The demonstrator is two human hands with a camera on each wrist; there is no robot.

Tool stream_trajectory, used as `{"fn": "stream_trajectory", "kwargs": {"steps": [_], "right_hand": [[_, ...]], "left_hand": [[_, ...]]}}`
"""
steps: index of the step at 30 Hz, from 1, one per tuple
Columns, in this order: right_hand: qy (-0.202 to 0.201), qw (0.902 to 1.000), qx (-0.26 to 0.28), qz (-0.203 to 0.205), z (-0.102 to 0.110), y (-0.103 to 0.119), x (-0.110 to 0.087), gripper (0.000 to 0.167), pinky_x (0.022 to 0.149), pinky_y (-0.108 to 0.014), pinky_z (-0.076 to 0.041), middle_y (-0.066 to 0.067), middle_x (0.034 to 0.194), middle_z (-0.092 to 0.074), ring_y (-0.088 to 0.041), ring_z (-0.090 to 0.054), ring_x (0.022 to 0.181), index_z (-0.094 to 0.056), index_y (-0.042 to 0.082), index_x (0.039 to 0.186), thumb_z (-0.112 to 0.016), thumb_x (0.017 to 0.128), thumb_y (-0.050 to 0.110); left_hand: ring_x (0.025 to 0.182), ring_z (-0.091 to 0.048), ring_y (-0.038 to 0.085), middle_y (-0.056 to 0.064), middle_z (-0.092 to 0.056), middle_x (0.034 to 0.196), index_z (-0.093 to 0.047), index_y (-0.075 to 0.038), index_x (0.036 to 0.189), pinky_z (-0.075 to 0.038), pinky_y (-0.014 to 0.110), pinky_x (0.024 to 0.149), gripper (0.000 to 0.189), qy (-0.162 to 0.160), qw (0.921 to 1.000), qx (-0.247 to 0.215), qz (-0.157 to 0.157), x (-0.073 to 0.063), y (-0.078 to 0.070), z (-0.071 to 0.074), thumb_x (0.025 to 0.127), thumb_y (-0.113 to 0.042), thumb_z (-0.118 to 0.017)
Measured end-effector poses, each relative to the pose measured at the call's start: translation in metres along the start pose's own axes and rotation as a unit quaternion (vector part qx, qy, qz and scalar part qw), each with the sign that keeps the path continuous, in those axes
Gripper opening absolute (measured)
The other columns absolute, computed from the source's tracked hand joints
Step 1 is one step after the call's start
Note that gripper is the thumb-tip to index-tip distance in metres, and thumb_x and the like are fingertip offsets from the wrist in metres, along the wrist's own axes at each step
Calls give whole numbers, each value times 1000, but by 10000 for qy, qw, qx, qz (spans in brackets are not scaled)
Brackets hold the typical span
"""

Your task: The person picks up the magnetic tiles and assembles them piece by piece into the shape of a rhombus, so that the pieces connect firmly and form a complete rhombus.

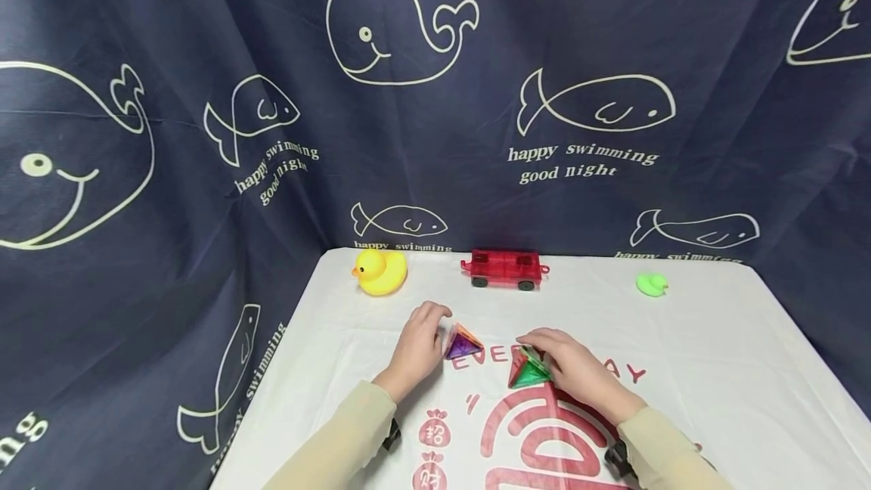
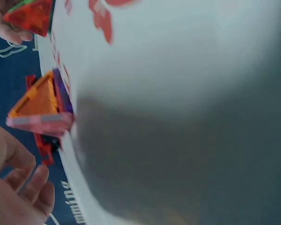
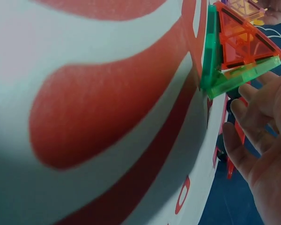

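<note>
On the tabletop stand two small pyramids made of translucent triangular tiles. The left pyramid (image 1: 464, 345) has a purple face, with orange and pink faces beside it. My left hand (image 1: 419, 340) is just to its left, and in the left wrist view a gap shows between the loosely bent fingers (image 2: 37, 180) and the pink tile (image 2: 42, 123). Red and green faces make up the right pyramid (image 1: 530, 373). Beside its right side is my right hand (image 1: 574, 366), fingers relaxed, with the fingertips close by the light green tile (image 3: 246, 76) in the right wrist view.
Behind the pyramids, a red toy wagon (image 1: 505, 268) stands at the table's back edge. A yellow rubber duck (image 1: 382, 273) sits back left and a small green duck (image 1: 652, 285) back right. A dark blue curtain (image 1: 435, 150) hangs behind the white printed tablecloth (image 1: 721, 369).
</note>
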State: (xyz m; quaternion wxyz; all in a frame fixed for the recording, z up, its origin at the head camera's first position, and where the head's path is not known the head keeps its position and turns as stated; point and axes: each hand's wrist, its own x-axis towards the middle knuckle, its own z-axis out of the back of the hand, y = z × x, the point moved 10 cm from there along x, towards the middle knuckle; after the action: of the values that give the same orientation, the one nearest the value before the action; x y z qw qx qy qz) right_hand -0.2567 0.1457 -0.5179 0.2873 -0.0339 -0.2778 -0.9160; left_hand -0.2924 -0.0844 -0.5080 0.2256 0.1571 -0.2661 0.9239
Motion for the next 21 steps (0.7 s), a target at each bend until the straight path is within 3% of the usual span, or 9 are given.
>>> {"fn": "stream_trajectory", "kwargs": {"steps": [7,13,16,21], "right_hand": [[223,9983,296,442,-9,9,2,56,102,-54,-49,-8,135,-66,-31,-61,125,-66,12,138,-65,91,-16],[444,9976,337,403,-14,7,2,50,104,-54,-47,-8,133,-66,-32,-60,125,-70,10,130,-62,90,-18],[461,9980,296,314,-14,5,1,49,103,-53,-48,-6,130,-68,-30,-61,123,-70,10,130,-64,90,-17],[440,9987,242,-82,-10,-3,-1,46,104,-54,-47,-7,130,-67,-32,-60,125,-70,11,131,-67,91,-12]], "left_hand": [[123,-60,32,11,-60,135,-61,-7,136,-45,47,107,65,525,9981,-222,-232,-6,3,-15,77,20,-61],[137,-52,33,12,-53,151,-58,-11,145,-39,48,113,58,1137,9930,-244,-198,-9,1,-32,91,11,-60],[136,-54,31,11,-55,149,-60,-11,143,-39,46,113,49,1154,9928,-224,-241,-8,-2,-33,97,6,-60],[131,-57,29,10,-60,142,-62,-8,137,-41,44,112,45,1089,9935,-213,-251,-8,-4,-32,94,6,-62]]}}
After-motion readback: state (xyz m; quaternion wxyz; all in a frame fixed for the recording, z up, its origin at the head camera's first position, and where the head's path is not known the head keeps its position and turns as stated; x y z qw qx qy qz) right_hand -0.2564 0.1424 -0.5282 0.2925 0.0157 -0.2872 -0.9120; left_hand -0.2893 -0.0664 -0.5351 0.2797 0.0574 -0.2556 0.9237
